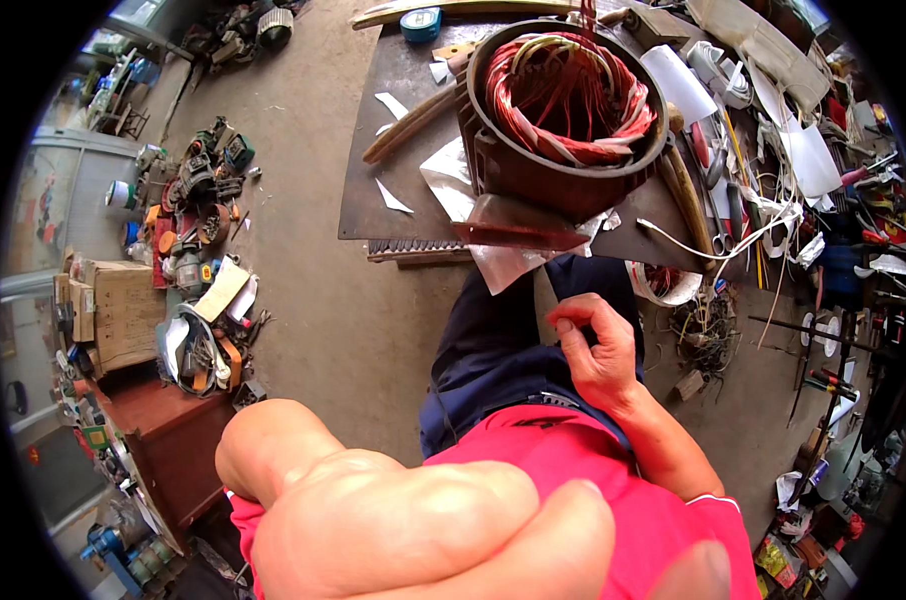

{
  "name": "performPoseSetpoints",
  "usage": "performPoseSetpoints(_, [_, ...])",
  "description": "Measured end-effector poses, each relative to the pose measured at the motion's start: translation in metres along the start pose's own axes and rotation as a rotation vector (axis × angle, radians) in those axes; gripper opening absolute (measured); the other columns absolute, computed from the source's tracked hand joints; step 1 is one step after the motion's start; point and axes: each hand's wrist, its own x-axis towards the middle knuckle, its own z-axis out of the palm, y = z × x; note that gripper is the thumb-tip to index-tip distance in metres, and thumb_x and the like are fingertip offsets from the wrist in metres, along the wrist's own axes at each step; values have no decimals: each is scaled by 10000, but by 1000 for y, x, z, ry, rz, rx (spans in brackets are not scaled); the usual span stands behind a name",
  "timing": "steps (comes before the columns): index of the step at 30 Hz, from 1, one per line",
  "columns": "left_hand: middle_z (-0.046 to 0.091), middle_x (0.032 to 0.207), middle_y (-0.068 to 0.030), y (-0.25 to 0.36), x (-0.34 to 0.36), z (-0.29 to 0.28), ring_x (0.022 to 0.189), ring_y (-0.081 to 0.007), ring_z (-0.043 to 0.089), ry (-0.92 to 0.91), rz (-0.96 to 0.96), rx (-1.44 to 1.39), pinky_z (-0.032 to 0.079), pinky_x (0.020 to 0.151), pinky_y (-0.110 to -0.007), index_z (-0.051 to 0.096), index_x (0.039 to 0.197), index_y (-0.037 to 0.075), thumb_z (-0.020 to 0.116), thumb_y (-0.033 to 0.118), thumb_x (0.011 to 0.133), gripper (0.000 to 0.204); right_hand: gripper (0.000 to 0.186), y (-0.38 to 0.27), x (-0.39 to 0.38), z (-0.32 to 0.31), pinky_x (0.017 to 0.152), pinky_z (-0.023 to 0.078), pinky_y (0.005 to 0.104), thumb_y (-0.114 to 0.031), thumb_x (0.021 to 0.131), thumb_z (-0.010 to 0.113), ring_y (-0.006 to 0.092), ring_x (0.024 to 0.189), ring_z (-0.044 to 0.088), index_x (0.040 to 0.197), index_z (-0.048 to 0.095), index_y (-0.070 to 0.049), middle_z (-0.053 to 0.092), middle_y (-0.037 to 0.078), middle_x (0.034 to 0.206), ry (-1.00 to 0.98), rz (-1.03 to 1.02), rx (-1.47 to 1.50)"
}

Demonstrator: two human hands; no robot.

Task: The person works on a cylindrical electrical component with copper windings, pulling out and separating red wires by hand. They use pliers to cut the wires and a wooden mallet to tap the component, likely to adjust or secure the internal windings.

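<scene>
My left hand (423, 530) is raised very close, large and blurred at the lower edge. Its visible fingers are apart, with nothing seen in them; part of the hand is cut off. Over my lap is my right hand (600, 355), fingers loosely curled, thumb against the index finger and nothing visible in it. Beyond it, on the dark work table (388, 190), stands a metal motor housing (563, 180). A ring of red-wrapped windings (513, 100) lines its inside, and thin red wires hang within. Neither hand touches the housing.
Wooden sticks (410, 125), a blue tape measure (420, 24) and white paper scraps (394, 197) lie around the housing. Scissors (718, 235) and white cord are at right. A white bucket (673, 289) stands below the table; motor parts (208, 165) and a cardboard box (128, 312) are leftward.
</scene>
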Motion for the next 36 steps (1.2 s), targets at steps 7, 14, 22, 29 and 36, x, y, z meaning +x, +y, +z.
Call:
performPoseSetpoints(7, [692,906,-141,-102,-6,-3,748,-249,641,-79,-110,203,512,660,-294,655,1028,4,647,-53,816,221,137,-14,61,-38,748,510,286,78,883,617,195,796,624,1005,619,15,649,121,921,244,-240,-41])
performPoseSetpoints(14, [702,1037,-98,-188,0,21,1104,-273,599,-444,-465,173,422,1003,-409,677,1140,25,724,47,804,339,365,-67,155,-79,939,486,399,76,805,648,325,1079,618,1161,638,-6,684,148,1059,148,-496,-472])
performPoseSetpoints(22, [683,927,-79,-196,6,21,1092,-260,583,-485,-515,98,454,944,-391,716,925,48,706,87,855,81,281,-74,198,-83,1022,416,484,-74,841,624,357,1209,567,1114,671,-21,702,153,1050,-229,-447,-747])
performPoseSetpoints(29, [709,967,-87,-182,-9,23,950,-137,646,-142,-898,-376,505,866,-273,656,1015,-6,602,72,995,97,120,-75,204,-88,1000,426,473,-175,862,673,354,1155,592,908,702,-68,704,147,944,-243,-396,-584])
performPoseSetpoints(36, [710,887,-88,-184,19,25,834,-125,672,-77,-821,-368,550,776,-261,635,1020,-37,626,65,981,110,333,-92,208,-75,965,457,438,-153,815,716,342,1069,637,1117,644,-32,702,151,995,-145,-431,-291])
